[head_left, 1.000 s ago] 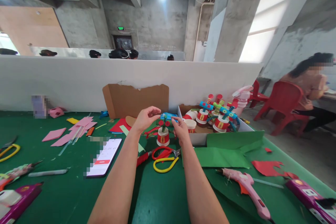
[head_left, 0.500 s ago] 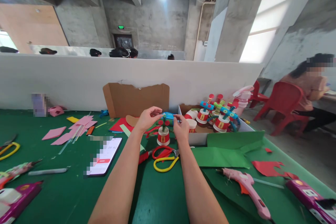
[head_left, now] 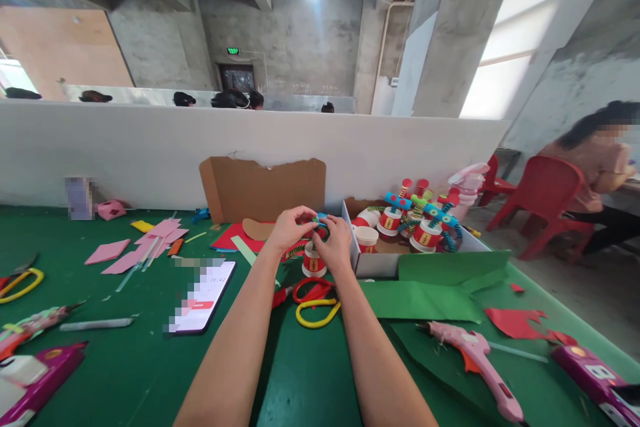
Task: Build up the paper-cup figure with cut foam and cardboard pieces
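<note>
A small figure made from an upturned red-and-white paper cup [head_left: 313, 263] stands on the table in front of me, with a folded green paper arm on its left side. Above the cup, my left hand [head_left: 291, 230] and my right hand [head_left: 335, 241] close in from both sides on a blue paper roll [head_left: 323, 217]. Their fingers are bent round the roll and hide most of it, along with the figure's upper part. Just below the cup lie scissors [head_left: 318, 313] with red and yellow handles.
Right of my hands, an open box [head_left: 377, 265] holds several similar cup figures and a white-rimmed cup [head_left: 366, 239]. Green paper [head_left: 420, 300] and a pink glue gun [head_left: 475, 353] lie nearer. A phone [head_left: 205, 300] and pink paper [head_left: 107, 251] are left. A person sits far right.
My hands have come closer together over the cup. My right hand has shifted left, and the blue roll is now more covered by the fingers. The view has turned slightly.
</note>
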A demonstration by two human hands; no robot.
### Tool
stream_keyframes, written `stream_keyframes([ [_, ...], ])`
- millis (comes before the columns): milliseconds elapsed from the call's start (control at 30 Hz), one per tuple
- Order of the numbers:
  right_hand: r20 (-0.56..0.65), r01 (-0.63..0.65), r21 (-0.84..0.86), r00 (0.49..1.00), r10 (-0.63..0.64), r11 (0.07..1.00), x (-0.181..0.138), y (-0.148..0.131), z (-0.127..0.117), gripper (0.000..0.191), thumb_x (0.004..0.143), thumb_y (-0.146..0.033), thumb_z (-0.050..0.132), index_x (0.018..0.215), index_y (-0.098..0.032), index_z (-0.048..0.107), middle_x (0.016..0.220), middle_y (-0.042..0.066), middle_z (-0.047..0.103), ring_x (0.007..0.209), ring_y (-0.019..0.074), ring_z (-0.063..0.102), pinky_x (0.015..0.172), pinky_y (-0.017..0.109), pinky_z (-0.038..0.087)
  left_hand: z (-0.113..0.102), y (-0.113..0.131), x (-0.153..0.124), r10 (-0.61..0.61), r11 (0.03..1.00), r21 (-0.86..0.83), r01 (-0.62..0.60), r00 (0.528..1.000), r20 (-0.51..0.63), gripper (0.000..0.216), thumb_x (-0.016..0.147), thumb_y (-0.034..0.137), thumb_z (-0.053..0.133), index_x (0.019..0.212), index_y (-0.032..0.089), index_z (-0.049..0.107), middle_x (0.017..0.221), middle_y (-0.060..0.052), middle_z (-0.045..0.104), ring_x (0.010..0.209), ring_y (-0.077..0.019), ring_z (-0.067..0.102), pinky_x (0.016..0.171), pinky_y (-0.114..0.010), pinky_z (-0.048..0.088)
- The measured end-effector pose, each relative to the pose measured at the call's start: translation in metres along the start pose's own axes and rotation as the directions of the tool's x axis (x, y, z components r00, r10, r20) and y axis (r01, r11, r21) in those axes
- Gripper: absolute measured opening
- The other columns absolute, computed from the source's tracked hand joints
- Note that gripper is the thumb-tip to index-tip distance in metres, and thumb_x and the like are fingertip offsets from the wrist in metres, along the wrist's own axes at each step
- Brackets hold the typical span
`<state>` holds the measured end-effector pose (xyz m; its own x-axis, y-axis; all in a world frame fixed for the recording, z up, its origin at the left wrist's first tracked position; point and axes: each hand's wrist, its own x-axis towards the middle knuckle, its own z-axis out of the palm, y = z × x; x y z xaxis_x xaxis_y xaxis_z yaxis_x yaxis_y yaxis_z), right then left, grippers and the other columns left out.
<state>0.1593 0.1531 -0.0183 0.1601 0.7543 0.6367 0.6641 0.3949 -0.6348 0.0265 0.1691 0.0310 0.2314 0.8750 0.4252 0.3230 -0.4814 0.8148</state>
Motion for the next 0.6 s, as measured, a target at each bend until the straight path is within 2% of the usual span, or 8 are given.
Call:
stream_keyframes([
  [267, 0.037, -0.038, 0.098, 0.999, 0.034, 0.994, 0.001, 0.005, 0.003, 0.019, 0.077, -0.023, 0.057, 0.093, -0.020, 0.066, 0.109, 0.012, 0.063, 0.110, 0.0264, 0.053, 0.095, 0.043, 0.040, 0.004, 0.001, 0.000, -0.008, 1.000, -0.017, 0.008, 1.000, -0.010, 0.018, 0.071, 0.030, 0.061, 0.084, 0.017, 0.066, 0.080, -0.004, 0.070, 0.073, -0.0155, 0.063, 0.067, -0.027, 0.051],
  [600, 0.075, -0.081, 0.199, 0.995, 0.067, 0.977, 0.004, 0.012, 0.004, 0.012, 0.074, -0.020, 0.061, 0.084, -0.019, 0.067, 0.105, 0.011, 0.065, 0.109, 0.0255, 0.056, 0.096, 0.043, 0.041, 0.009, 0.000, 0.002, -0.047, 0.999, 0.009, 0.048, 0.997, -0.062, 0.016, 0.071, 0.034, 0.061, 0.074, 0.018, 0.065, 0.073, -0.002, 0.070, 0.071, -0.0157, 0.063, 0.066, -0.027, 0.050],
])
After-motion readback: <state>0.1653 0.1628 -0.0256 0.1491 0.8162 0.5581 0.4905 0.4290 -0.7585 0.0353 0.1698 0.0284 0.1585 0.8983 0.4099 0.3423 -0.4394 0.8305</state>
